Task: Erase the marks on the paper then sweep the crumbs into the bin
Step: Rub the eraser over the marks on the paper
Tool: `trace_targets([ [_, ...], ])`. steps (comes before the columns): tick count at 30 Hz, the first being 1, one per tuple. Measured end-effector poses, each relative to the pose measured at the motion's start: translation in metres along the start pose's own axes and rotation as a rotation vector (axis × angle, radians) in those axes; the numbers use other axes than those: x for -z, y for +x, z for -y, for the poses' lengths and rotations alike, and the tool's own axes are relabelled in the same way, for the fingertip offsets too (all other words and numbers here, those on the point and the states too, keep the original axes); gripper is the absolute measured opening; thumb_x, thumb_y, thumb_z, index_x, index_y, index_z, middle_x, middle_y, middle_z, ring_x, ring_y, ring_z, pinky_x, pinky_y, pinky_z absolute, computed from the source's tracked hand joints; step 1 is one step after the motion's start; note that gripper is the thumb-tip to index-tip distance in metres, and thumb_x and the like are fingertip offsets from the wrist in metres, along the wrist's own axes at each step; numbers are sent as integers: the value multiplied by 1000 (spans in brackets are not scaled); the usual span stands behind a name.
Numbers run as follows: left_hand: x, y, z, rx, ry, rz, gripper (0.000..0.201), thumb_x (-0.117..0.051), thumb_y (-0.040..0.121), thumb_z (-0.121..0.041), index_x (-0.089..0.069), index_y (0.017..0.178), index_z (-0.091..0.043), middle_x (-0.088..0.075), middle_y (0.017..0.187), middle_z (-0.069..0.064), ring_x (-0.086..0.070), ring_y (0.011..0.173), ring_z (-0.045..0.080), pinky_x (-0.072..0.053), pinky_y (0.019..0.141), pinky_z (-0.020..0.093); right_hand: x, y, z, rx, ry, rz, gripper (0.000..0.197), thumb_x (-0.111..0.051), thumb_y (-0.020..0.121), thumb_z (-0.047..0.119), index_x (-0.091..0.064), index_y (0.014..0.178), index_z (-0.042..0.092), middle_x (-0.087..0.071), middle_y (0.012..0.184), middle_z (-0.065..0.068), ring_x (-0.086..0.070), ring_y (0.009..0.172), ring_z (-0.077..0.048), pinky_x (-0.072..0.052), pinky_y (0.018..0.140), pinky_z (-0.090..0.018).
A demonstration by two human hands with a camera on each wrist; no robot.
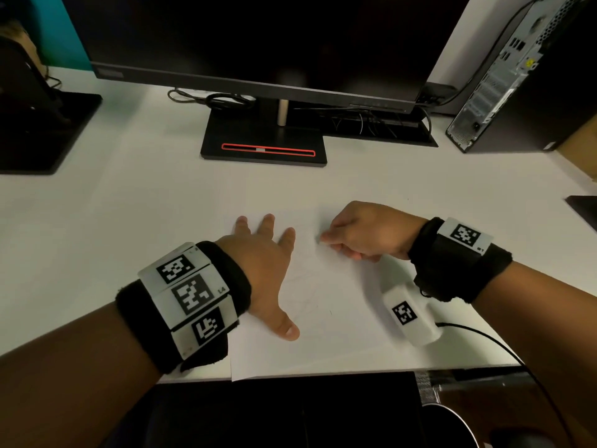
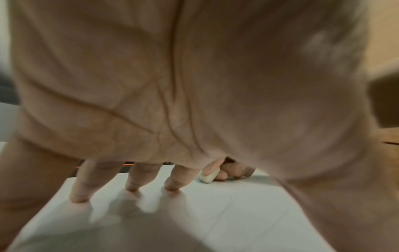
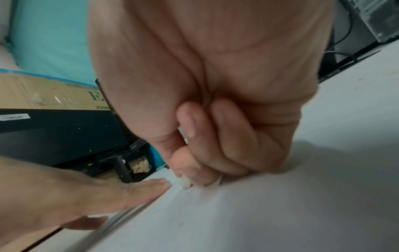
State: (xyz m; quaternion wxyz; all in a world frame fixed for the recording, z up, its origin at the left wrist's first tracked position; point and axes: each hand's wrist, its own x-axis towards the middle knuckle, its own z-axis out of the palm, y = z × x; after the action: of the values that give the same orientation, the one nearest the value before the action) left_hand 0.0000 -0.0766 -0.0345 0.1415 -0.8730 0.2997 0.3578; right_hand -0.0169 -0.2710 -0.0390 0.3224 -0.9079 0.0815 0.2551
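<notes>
A white sheet of paper [image 1: 336,321] with faint pencil marks lies on the white desk near its front edge. My left hand [image 1: 268,253] lies flat on the paper's left side, fingers spread and straight, holding it down. My right hand [image 1: 355,236] pinches a small white eraser [image 2: 206,178] between thumb and fingers, its tip pressed to the paper near the sheet's upper middle. From the right wrist the eraser [image 3: 186,184] shows just below the fingertips, beside the left hand's fingers [image 3: 151,185]. Tiny dark crumbs dot the paper [image 2: 237,204].
A monitor [image 1: 258,59] on a black stand [image 1: 263,147] rises behind the paper. A computer tower [image 1: 517,76] stands at the back right, another black stand [image 1: 42,134] at the left. A black cable [image 1: 484,337] crosses the desk's front right. A dark round rim [image 1: 452,418] shows below the desk edge.
</notes>
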Motion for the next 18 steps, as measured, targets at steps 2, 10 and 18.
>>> trace_targets([
  [2,0,-1,0,-2,-1,-1,149,-72,60,-81,28,153,-23,32,160,10,19,148,46,-25,117,60,-2,0,3,24,-40,18,40,-57,98,31,-63,71,3,-53,58,-7,-39,45,-20,-37,46,-24],
  [10,-1,-1,1,-7,-1,-4,149,-72,60,-81,28,153,-23,33,160,10,20,147,46,-24,117,60,2,6,6,14,-52,-14,37,-57,98,31,-62,68,10,-54,58,-5,-42,50,-20,-39,46,-24],
  [18,-1,-1,1,-9,-2,-3,148,-73,60,-80,28,153,-23,33,160,10,22,147,46,-25,117,60,5,12,7,36,-56,-7,38,-57,99,30,-60,67,10,-53,57,-5,-41,46,-20,-39,47,-25],
])
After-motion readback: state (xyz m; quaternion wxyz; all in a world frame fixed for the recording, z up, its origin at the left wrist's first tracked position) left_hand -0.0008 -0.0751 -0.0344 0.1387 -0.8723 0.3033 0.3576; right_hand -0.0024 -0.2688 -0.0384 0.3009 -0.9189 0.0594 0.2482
